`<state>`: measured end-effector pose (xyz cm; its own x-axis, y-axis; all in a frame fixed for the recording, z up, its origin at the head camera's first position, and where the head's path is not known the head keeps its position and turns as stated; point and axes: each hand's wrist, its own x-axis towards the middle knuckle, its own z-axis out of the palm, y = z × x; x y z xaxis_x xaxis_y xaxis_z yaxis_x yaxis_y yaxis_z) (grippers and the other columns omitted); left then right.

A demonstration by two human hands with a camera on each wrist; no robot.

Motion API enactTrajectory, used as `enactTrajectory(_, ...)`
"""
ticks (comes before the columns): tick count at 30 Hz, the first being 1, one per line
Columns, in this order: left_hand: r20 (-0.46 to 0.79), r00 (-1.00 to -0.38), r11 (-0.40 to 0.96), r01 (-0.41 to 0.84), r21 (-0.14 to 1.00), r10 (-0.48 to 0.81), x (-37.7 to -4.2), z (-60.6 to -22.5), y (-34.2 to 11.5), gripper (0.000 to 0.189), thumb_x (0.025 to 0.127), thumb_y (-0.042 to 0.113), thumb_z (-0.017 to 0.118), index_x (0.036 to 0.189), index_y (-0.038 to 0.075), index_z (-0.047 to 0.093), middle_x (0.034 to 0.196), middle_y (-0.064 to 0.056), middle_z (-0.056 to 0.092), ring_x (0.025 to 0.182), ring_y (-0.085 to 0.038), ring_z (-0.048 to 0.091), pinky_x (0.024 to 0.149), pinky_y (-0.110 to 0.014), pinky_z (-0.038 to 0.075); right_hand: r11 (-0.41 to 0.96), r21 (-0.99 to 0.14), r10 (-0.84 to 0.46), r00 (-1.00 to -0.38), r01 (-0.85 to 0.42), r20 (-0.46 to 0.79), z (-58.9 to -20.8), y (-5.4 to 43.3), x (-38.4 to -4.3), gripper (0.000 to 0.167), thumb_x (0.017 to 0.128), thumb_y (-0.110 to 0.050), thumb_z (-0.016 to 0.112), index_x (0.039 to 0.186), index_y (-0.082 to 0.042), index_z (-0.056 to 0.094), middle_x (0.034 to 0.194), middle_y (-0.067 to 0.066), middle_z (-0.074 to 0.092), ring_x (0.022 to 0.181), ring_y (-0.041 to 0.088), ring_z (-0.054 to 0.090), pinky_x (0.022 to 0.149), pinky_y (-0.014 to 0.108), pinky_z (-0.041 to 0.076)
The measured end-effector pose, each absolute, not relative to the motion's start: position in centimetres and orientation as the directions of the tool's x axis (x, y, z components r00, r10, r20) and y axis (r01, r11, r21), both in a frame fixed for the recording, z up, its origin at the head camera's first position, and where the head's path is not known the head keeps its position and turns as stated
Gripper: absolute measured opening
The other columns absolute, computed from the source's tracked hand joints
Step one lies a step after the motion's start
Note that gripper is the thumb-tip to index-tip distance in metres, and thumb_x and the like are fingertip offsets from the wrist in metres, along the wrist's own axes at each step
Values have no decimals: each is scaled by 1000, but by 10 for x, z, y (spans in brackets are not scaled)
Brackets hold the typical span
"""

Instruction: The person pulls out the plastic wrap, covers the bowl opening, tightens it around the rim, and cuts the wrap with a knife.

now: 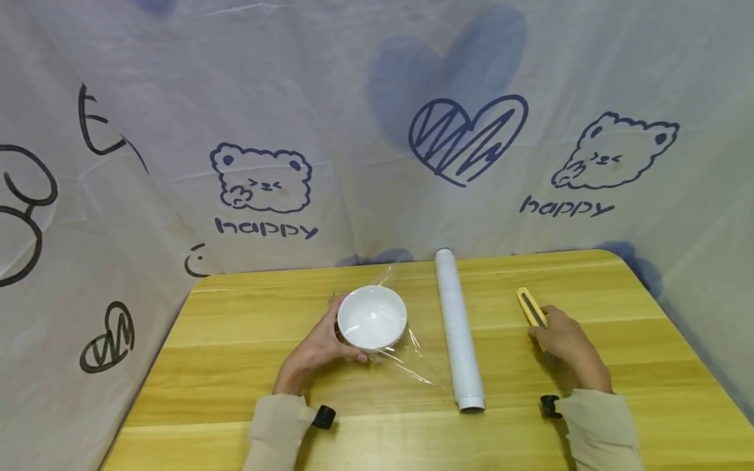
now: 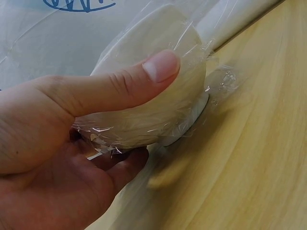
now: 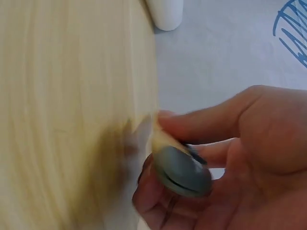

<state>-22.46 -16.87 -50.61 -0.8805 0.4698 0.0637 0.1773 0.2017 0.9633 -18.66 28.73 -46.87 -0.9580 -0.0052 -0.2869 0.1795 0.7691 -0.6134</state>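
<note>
My left hand (image 1: 318, 345) grips a white bowl (image 1: 372, 318) from its left side. In the left wrist view, the thumb lies along the bowl's outer wall (image 2: 177, 103) and the other fingers are underneath, partly hidden. Clear cling film (image 1: 406, 371) covers the bowl and trails to its right in loose, wrinkled folds. Off to the right, my right hand (image 1: 562, 337) holds a yellow utility knife (image 1: 530, 306) between thumb and fingers, its front pointing away and to the left. The knife's dark grey rear end (image 3: 182, 170) faces the right wrist camera, slightly blurred.
Between the two hands, a long white roll of cling film (image 1: 459, 327) lies lengthwise on the wooden table (image 1: 235, 366). A pale cloth printed with bears and hearts (image 1: 330, 131) hangs along the table's back edge and left side.
</note>
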Motion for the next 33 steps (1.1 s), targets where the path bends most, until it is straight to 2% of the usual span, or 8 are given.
enactTrajectory(3, 57, -882, 205, 172, 964, 468, -225, -506, -169, 121, 64, -5, 96, 159, 5, 22, 155, -21, 37, 137, -40, 41, 116, -55, 30, 696, -701, -14, -974, 153, -227, -468, 285, -187, 58, 106, -12, 48, 150, 18, 25, 112, 34, 62, 87, 34, 64, 67, 40, 54)
enactTrajectory(8, 63, -881, 204, 177, 963, 470, -225, -505, -169, 120, 64, -4, 96, 159, 4, 22, 155, -21, 37, 137, -40, 41, 116, -55, 31, 551, -828, -46, -986, 108, -160, -464, 279, -188, 55, 109, -7, 41, 154, 15, 18, 98, 24, 65, 81, 26, 67, 63, 32, 56)
enactTrajectory(11, 63, -880, 206, 179, 962, 471, -224, -504, -169, 120, 64, -5, 96, 159, 4, 23, 155, -20, 37, 137, -40, 41, 116, -55, 30, 520, -851, -103, -983, 75, -149, -463, 276, -188, 56, 110, -6, 35, 156, 15, 10, 99, 23, 62, 79, 25, 63, 62, 32, 53)
enactTrajectory(15, 62, -880, 207, 178, 962, 471, -224, -504, -168, 120, 64, -5, 95, 159, 4, 23, 155, -20, 38, 137, -40, 42, 116, -56, 30, 453, -890, -185, -970, 57, -156, -463, 274, -189, 58, 107, 3, 30, 157, 14, 3, 111, 29, 57, 86, 26, 62, 65, 35, 56)
enactTrajectory(19, 64, -881, 208, 181, 961, 469, -224, -504, -168, 120, 64, -4, 96, 159, 4, 23, 155, -20, 38, 137, -40, 42, 116, -55, 31, 445, -895, -211, -966, 40, -148, -463, 272, -189, 56, 107, 5, 34, 157, 15, 8, 118, 31, 60, 88, 24, 64, 64, 34, 57)
enactTrajectory(27, 55, -882, 219, 177, 960, 468, -223, -502, -167, 121, 63, -4, 96, 159, 6, 22, 155, -19, 38, 138, -39, 41, 116, -55, 31, 498, -867, -235, -964, -10, -123, -464, 271, -189, 45, 107, 7, 37, 148, 23, 26, 102, 23, 66, 81, 22, 65, 59, 30, 53)
enactTrajectory(33, 60, -882, 207, 175, 963, 467, -223, -503, -167, 121, 62, -5, 96, 159, 6, 23, 155, -18, 38, 137, -38, 42, 116, -55, 31, 522, -853, -218, -966, 8, -142, -467, 270, -190, 43, 107, 4, 41, 147, 19, 34, 94, 19, 68, 76, 21, 64, 58, 28, 52)
